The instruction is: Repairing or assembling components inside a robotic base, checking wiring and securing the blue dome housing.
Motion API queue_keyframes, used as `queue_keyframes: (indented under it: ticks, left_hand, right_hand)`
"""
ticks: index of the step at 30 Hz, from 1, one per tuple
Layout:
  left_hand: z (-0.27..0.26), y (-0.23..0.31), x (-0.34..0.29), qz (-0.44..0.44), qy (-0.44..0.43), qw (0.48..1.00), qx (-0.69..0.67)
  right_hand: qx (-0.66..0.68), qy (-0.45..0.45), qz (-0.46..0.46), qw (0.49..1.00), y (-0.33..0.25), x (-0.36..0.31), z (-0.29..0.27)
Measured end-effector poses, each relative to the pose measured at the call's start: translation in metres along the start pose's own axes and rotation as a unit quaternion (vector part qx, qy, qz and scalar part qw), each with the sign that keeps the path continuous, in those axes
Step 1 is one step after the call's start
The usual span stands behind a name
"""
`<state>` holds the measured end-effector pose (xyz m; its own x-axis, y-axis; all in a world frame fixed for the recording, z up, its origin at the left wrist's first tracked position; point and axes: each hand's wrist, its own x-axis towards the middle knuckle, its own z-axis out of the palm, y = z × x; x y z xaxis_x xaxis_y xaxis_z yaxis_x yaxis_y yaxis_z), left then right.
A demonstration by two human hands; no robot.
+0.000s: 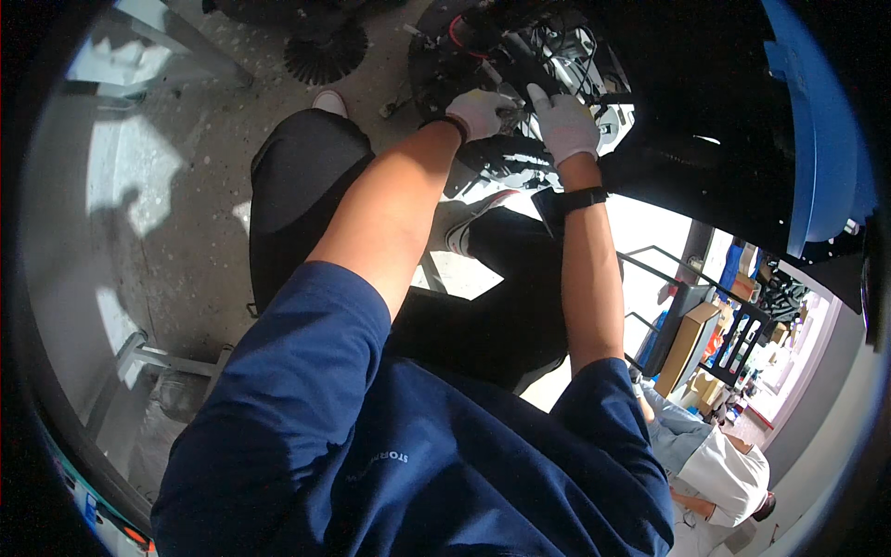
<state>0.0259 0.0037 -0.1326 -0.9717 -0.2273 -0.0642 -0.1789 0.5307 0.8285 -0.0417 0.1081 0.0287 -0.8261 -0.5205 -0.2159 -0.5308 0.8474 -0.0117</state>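
Note:
Both of my hands wear pale work gloves and reach into a black machine assembly [506, 153] with cables and light metal parts. My left hand [478, 111] has its fingers closed at the assembly's near left, around a small part too dark and small to name. Close to its right, my right hand [566, 128] rests against the assembly. Its thumb points up and its other fingers curl down over a dark part, where what they hold is hidden. Loose wires [577, 63] run beyond the right hand. A dark band [583, 198] sits around my right wrist.
A big black panel with a blue edge piece [821, 139] rises at the right. Behind it are shelves with boxes [687, 348] and a person [719, 464] in a white shirt. A round black brush-like part [325, 51] lies on the floor, beside a grey metal frame [176, 37].

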Motion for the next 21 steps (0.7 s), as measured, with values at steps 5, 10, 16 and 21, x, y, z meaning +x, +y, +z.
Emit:
queue_keyframes:
  ticks: [5,10,16,21]
  left_hand:
    - [-0.008,0.005,0.0,-0.011,-0.032,0.999,-0.001]
    - [-0.011,0.008,-0.003,-0.027,-0.026,0.999,-0.02]
    - [-0.016,0.016,-0.003,-0.054,-0.067,0.995,-0.049]
    - [-0.011,0.009,-0.007,-0.004,-0.016,1.0,0.005]
  right_hand:
    - [-0.009,-0.026,0.057,0.998,-0.006,-0.008,-0.01]
    - [0.034,0.051,0.017,0.998,-0.006,-0.016,-0.017]
    - [0.034,0.081,-0.135,0.987,0.023,-0.008,0.002]
    - [0.037,0.051,-0.067,0.996,0.007,-0.006,-0.002]
